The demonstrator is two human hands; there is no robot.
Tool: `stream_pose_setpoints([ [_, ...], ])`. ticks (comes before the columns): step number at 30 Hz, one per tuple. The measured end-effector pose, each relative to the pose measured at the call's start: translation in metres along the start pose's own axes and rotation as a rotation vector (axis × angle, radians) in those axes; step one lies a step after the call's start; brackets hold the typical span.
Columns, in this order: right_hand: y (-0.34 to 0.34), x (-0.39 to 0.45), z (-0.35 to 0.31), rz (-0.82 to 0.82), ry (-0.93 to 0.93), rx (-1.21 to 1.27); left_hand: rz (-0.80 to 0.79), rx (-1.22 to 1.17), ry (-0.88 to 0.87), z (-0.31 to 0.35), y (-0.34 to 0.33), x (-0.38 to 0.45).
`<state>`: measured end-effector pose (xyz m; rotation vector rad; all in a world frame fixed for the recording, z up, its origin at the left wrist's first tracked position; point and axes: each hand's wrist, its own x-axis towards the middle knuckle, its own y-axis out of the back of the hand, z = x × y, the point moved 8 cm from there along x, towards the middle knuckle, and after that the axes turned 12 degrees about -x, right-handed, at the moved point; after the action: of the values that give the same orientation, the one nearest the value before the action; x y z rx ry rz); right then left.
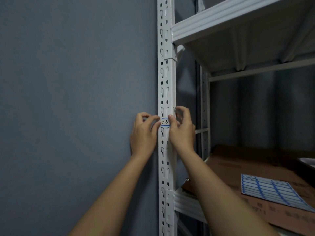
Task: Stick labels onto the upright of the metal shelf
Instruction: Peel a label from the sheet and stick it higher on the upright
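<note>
Upright (pixel 166 82): white, punched with dark slots.
Label (pixel 165 122): white, blue-edged, black handwriting.
Label sheet (pixel 272 191), lower right: blue grid on white.
Cardboard (pixel 238 167): brown.
Wall (pixel 68 82), left: grey-blue.

There is one camera, worn on the person's head. It looks forward and a bit up, very near the white shelf post (pixel 166 82), with the grey wall (pixel 76 82) close on the left side.

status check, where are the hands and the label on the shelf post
Left hand and right hand pinching small blue-edged white label against white perforated metal upright. Nothing in the way.
</note>
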<state>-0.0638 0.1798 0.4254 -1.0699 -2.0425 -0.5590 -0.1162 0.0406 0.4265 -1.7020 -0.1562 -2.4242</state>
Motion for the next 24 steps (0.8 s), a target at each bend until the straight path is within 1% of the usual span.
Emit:
stream_pose_setpoints([
  [4,0.001,0.0,0.0,0.014,0.011,-0.018,0.028,0.025,-0.06,0.008,-0.001,-0.003],
  [11,-0.001,0.001,0.003,0.013,0.002,-0.01,0.032,0.225,-0.17,0.023,-0.005,-0.002],
  [19,-0.001,0.001,0.003,0.026,0.0,-0.012,0.056,0.494,-0.421,0.039,-0.011,0.003],
  [21,0.0,0.001,0.003,0.028,-0.001,-0.016,0.057,0.516,-0.441,0.04,-0.011,0.005],
  [24,0.0,0.0,0.004,0.028,-0.005,-0.019,0.052,0.504,-0.421,0.041,-0.01,0.006],
])
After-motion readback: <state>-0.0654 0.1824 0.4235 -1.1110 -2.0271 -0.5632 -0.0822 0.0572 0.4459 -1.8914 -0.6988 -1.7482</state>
